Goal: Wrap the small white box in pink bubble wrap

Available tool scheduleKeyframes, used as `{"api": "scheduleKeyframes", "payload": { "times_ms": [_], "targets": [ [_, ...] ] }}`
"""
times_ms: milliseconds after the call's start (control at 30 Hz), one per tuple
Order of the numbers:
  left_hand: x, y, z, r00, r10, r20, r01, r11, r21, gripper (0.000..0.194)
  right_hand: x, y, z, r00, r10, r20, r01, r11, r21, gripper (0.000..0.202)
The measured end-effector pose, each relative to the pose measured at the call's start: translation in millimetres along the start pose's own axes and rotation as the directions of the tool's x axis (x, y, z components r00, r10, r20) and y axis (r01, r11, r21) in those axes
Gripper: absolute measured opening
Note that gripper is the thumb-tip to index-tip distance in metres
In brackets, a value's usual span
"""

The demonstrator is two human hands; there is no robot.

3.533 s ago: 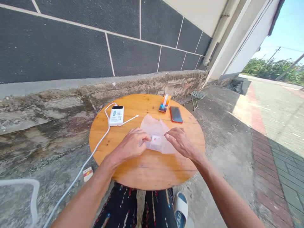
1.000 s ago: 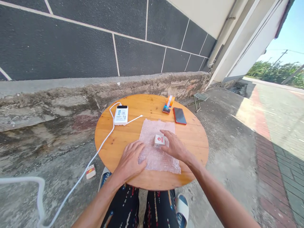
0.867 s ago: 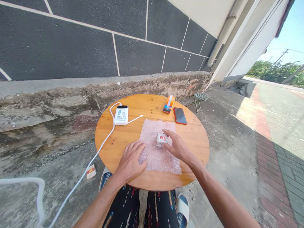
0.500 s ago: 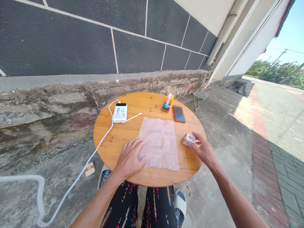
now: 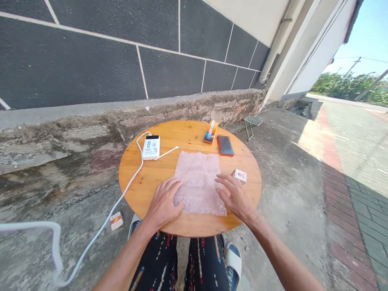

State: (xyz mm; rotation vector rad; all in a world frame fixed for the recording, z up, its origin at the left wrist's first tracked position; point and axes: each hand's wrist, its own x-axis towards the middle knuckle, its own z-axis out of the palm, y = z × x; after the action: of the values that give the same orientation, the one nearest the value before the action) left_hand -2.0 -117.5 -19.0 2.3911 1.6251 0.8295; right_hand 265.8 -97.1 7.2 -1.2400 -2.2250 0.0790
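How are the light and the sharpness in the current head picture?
Head view, centre: the table lies in shade, the left hand and right hand without strong blur; head view, right: the pavement is partly in bright sun, with a clear shadow edge; head view, lower left: the white cable looks soft; head view, beyond the right hand: mosaic squares cover part of the phone.

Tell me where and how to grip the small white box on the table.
Pinch the small white box by its near and far side walls, probably with the right hand coming from the right, thumb near, fingers far. It looks squarish, sits with its flat printed top up, and nothing rests against its right side, which faces the edge of the table.
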Motion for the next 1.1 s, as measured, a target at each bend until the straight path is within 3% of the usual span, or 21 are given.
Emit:
{"api": "scheduleKeyframes", "payload": {
  "times_ms": [167, 300, 500, 767, 1100],
  "targets": [
    [0.3, 1.1, 1.3, 1.0, -0.015, -0.009, 0.016, 1.0, 0.027, 0.053, 31.4, -28.2, 22.8, 0.97, -0.106, 0.219, 0.121, 0.991, -0.055, 0.046],
    [0.7, 3.1, 0.4, 0.999, -0.031, -0.014, 0.031, 0.999, 0.025, 0.054, 35.8, -23.8, 27.3, 0.945, -0.107, 0.308, 0.15, 0.981, -0.12, 0.046],
    [0.9, 4.3, -0.6, 0.999, -0.039, -0.013, 0.039, 0.999, 0.006, 0.055, 12.1, -13.3, 7.7, 0.96, 0.033, 0.277, 0.04, 0.966, -0.254, 0.031],
    [0.5, 1.2, 2.4, 0.999, -0.035, -0.02, 0.036, 0.999, 0.03, 0.051, 1.5, -58.5, 14.0, 0.936, -0.099, 0.337, 0.134, 0.988, -0.082, 0.031],
    [-0.2, 1.1, 1.2, 0.999, -0.038, -0.007, 0.038, 0.999, 0.012, 0.05, -44.1, -23.2, -22.9, 0.981, 0.03, 0.19, -0.022, 0.999, -0.046, 0.024]
  ]
}}
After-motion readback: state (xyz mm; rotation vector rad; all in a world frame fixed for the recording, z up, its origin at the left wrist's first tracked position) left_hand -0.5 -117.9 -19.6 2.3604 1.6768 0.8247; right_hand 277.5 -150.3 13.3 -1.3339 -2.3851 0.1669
